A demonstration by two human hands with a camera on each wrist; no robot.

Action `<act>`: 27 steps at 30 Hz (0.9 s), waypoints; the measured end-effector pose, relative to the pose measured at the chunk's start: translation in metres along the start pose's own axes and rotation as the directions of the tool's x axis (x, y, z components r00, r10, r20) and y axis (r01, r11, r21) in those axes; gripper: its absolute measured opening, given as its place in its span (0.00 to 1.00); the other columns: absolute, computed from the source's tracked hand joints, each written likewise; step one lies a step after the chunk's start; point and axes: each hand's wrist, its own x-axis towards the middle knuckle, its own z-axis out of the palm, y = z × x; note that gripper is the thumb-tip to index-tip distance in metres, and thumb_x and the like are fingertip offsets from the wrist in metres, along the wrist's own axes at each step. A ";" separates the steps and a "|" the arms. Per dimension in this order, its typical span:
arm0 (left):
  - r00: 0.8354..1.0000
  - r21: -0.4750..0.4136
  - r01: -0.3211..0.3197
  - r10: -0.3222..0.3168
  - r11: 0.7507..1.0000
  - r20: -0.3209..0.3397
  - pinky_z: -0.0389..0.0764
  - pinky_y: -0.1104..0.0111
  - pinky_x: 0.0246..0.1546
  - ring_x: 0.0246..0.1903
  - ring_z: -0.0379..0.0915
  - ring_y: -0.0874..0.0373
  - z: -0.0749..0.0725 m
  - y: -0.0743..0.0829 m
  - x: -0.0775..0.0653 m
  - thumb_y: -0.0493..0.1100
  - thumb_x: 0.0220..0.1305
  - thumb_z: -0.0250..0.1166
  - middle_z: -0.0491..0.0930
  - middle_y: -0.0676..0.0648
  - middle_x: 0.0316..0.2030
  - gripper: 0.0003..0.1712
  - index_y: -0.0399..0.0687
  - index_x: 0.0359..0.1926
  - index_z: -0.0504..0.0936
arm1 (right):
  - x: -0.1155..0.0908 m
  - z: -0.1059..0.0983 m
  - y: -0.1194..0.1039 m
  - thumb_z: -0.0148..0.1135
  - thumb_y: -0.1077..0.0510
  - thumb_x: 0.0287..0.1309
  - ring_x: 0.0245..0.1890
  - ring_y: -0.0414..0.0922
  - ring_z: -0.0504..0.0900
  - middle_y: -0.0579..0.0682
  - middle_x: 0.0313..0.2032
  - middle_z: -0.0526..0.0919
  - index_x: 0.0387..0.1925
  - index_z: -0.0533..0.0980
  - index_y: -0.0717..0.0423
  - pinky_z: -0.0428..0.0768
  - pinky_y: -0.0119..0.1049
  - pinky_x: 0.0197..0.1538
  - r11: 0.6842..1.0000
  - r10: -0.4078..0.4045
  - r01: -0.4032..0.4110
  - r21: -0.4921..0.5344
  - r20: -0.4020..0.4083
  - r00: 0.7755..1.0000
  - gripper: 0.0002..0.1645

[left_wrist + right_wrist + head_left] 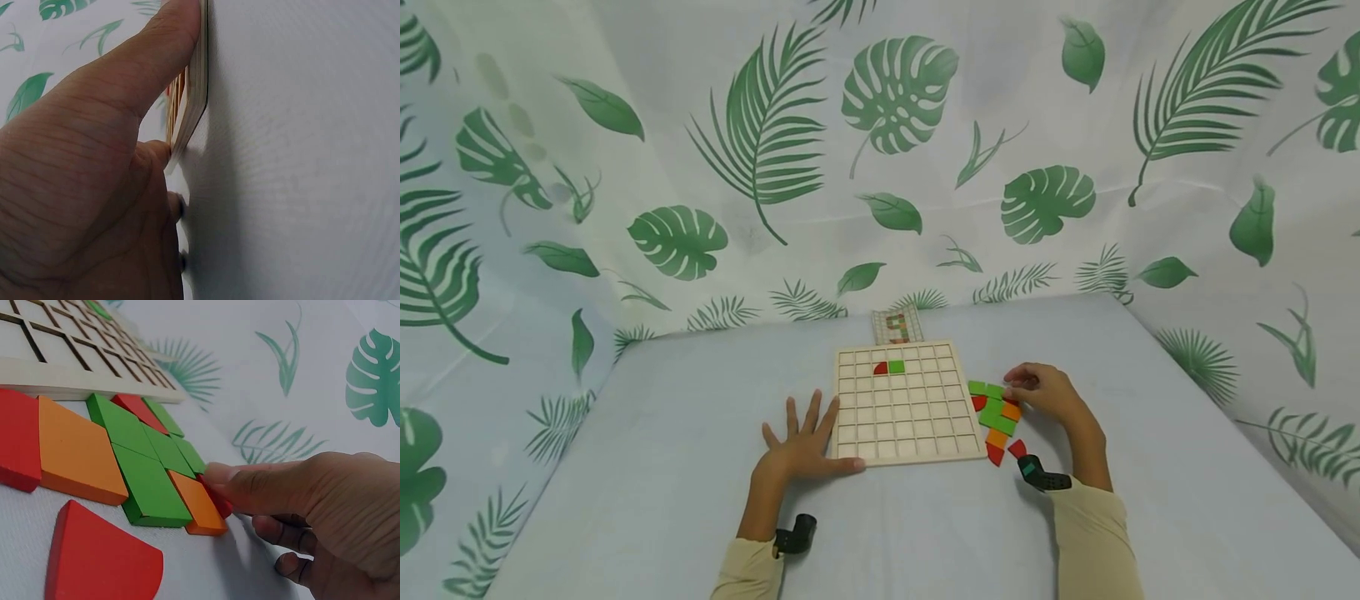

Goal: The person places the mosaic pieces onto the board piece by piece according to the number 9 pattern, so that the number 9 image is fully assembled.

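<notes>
A square wooden grid board (910,408) lies on the table, with a red quarter-round block (881,368) and a green square block (897,367) in adjoining cells near its far side. My left hand (801,454) rests at the board's near-left corner, fingers spread, thumb (156,53) along the front edge. To the board's right is a group of green, orange and red blocks (992,412). There my right hand (1048,392) pinches a red block (215,497) at the group's outer side; the fingers partly hide it.
A patterned card (897,325) with a printed grid stands behind the board. A loose red block (103,556) lies apart from the group, near the right wrist. White cloth with green leaves (895,212) hangs around the table's back and sides.
</notes>
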 end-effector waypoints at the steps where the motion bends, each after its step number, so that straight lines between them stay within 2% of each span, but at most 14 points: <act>1: 1.000 -0.001 0.001 -0.001 1.000 0.001 0.27 0.25 0.60 0.74 0.15 0.32 0.000 0.000 0.000 0.79 0.48 0.63 0.30 0.42 0.78 0.66 0.57 0.78 0.42 | 0.000 0.000 0.000 0.66 0.54 0.61 0.42 0.52 0.77 0.59 0.41 0.82 0.49 0.77 0.64 0.81 0.44 0.49 1.000 0.001 -0.001 0.002 0.002 1.000 0.20; 10: 1.000 0.008 -0.004 0.004 1.000 -0.008 0.29 0.24 0.60 0.73 0.16 0.31 0.000 0.000 0.002 0.78 0.48 0.63 0.31 0.42 0.78 0.66 0.58 0.78 0.42 | 0.001 0.002 0.003 0.66 0.57 0.61 0.39 0.48 0.78 0.57 0.38 0.83 0.46 0.78 0.65 0.80 0.43 0.48 0.999 -0.038 0.039 0.007 -0.021 0.999 0.17; 19: 1.000 0.017 -0.004 0.004 1.000 -0.004 0.30 0.24 0.59 0.73 0.15 0.31 0.002 -0.001 0.003 0.79 0.48 0.62 0.30 0.42 0.78 0.67 0.58 0.78 0.42 | 0.001 0.005 0.005 0.66 0.59 0.61 0.43 0.54 0.78 0.62 0.43 0.83 0.47 0.78 0.65 0.78 0.53 0.55 0.997 -0.083 0.083 -0.002 -0.114 0.990 0.16; 23: 1.000 0.023 -0.003 0.003 1.000 -0.001 0.30 0.24 0.59 0.73 0.16 0.30 0.001 -0.001 0.002 0.79 0.48 0.62 0.30 0.42 0.78 0.67 0.57 0.78 0.42 | 0.001 0.005 0.007 0.66 0.58 0.61 0.47 0.56 0.78 0.63 0.46 0.82 0.51 0.77 0.65 0.76 0.55 0.58 0.999 -0.054 0.055 0.001 -0.096 0.994 0.19; 27: 1.000 0.025 -0.002 0.002 1.000 0.001 0.30 0.24 0.60 0.73 0.16 0.30 0.001 -0.001 0.002 0.79 0.48 0.62 0.30 0.42 0.78 0.66 0.57 0.78 0.41 | 0.001 0.005 0.007 0.67 0.58 0.60 0.44 0.54 0.78 0.62 0.44 0.82 0.50 0.78 0.65 0.78 0.53 0.55 0.999 -0.046 0.043 -0.029 -0.076 0.996 0.20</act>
